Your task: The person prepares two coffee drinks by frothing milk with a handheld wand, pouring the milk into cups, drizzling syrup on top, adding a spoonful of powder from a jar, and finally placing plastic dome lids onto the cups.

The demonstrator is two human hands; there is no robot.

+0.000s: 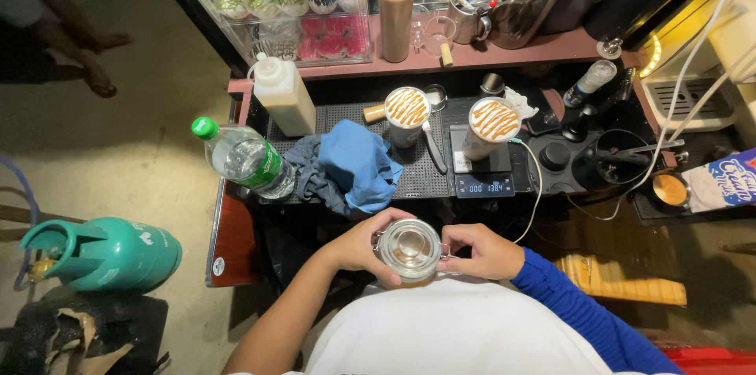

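**2 Hands on 1 Glass Jar at the Counter Edge**

2 bare hands hold a small clear glass jar (408, 249) with a wire-clasp lid, close to the person's body and just below the front edge of the dark counter (236, 241). The left hand (358, 247) wraps the jar's left side, fingers curled in a grasp around the glass. The right hand (482, 250), with a blue sleeve behind it, pinches the clasp at the jar's right side, fingers bent and closed on it. The jar is upright, lid facing the camera.

On the counter beyond the jar:
- 1 blue cloth (358, 162) lies bunched on a black mat.
- 1 plastic water bottle (246, 161) with a green cap lies tilted to the left of the cloth.
- 2 cups topped with caramel drizzle stand behind; the left cup (407, 111) is on the mat, the right cup (492, 124) on a digital scale (484, 182).
- 1 squeeze bottle (282, 94) of pale liquid stands at the rear left.

1 green gas cylinder (106, 253) sits on the floor at far left.
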